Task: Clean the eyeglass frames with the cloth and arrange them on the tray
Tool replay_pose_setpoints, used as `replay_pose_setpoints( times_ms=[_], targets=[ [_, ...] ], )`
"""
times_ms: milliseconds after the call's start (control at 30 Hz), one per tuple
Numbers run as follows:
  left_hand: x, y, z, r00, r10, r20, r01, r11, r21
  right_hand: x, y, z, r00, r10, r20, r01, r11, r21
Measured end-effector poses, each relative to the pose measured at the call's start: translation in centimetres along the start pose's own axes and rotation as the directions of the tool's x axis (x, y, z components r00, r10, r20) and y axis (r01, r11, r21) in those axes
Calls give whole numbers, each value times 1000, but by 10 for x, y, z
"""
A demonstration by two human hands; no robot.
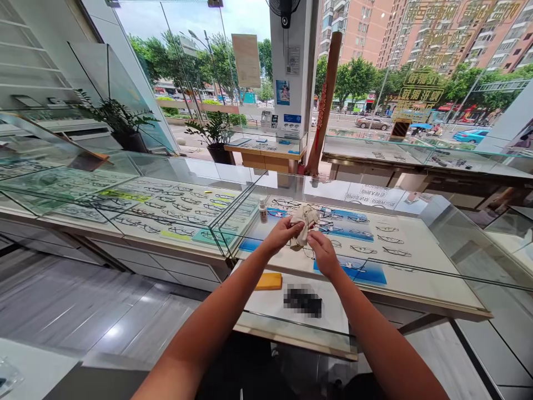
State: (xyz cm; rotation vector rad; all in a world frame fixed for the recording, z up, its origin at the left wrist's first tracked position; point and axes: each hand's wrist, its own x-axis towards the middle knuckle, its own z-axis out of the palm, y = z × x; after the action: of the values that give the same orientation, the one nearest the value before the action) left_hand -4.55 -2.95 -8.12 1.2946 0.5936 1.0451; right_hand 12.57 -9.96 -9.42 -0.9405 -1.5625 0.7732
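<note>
Starting up close: low tabletop [262, 306] with an orange case [268, 281] toward the left and a pixelated dark item [303, 301] to its right, no way to tell what. Just past those, left hand [283, 234] and right hand [323, 253] close together over the glass display case [425, 256], crumpled beige cloth [305, 222] between them. Left grip clenched on the cloth, right grip pinching its lower edge, as far as visible. Thin wire rim [308, 254] just below the cloth, can't tell if held or lying under the glass.

Possible trouble from here, imho: losing something tucked in the folds, thanks to a loose pinch through bunched-up fabric. Bending that thin rim, if actually in hand, by squeezing or twisting too hard. Knocking over the small bottle [263, 212] just left of the hands with a careless sideways swing.

Tally, going outward: one orange case, one pixelated item, two hands, one cloth, one bottle. Eyeglass frames [391, 240]: way too many for an exact count, at least three down the right side of the case alone. Further back, two potted plants [129, 140], one brown post [327, 103], one black fan [285, 11]. Outdoors, two cars easy to spot, one brown [372, 123], one blue [472, 136].
</note>
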Motion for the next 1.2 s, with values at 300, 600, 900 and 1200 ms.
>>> replay_pose_setpoints(
  times_ms=[300, 600, 900, 1200],
  targets=[
    [-8, 7, 8, 996, -92, 20, 94, 985, -144, 2, 4, 2, 996, 83, 30, -86, 989, 124],
    [-8, 9, 13, 999, -28, -39, 22, 987, -159, 0, -6, 0, 998, 65, 10, -65, 993, 96],
    [-6, 3, 9, 996, -91, 15, 92, 993, -76, 0, -9, 2, 995, 102, 16, -103, 984, 144],
    [-10, 10, 14, 995, -94, 26, 97, 984, -151, 3, -3, 1, 991, 132, -5, -129, 973, 192]
  ],
)
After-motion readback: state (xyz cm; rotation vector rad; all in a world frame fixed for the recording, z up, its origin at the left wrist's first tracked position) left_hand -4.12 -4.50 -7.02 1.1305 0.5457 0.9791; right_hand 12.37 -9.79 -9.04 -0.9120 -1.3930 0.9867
